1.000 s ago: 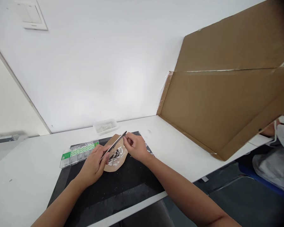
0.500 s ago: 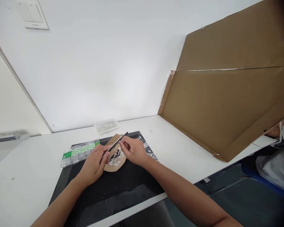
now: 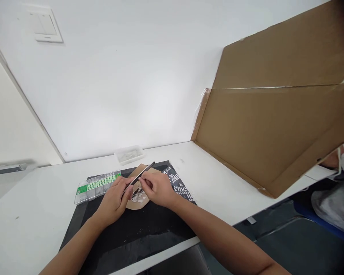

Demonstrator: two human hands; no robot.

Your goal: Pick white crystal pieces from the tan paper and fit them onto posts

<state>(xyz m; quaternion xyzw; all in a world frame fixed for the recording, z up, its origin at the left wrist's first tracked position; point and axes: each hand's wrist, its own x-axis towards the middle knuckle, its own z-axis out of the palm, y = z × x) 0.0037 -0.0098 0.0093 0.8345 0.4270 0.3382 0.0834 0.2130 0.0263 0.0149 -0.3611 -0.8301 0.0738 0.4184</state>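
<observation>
My left hand [image 3: 114, 200] grips a thin, flat dark strip [image 3: 148, 168] with a pale edge, held tilted between thumb and fingers. Close against the strip's near side, my right hand [image 3: 160, 189] has thumb and forefinger pinched together; whatever lies between them is too small or hidden to make out. Below both hands is a tan paper piece [image 3: 135, 206], partly covered, with white scraps [image 3: 139, 197] and dark bits on it. It lies on a black mat [image 3: 149, 233]. Rows of small white pieces [image 3: 183, 191] sit on the mat beyond my right hand.
A clear plastic case [image 3: 84, 196] with a green-and-white label lies at the mat's left. Behind it, a small white tray [image 3: 129, 153] holds pale bits. A large cardboard panel [image 3: 263, 130] stands at right on the white table [image 3: 218, 191]. Part of another person [image 3: 335, 198] shows far right.
My right hand has shifted left and slightly down along the strip, uncovering more of the white pieces on the mat. My left hand keeps its hold. The whole view has shifted slightly.
</observation>
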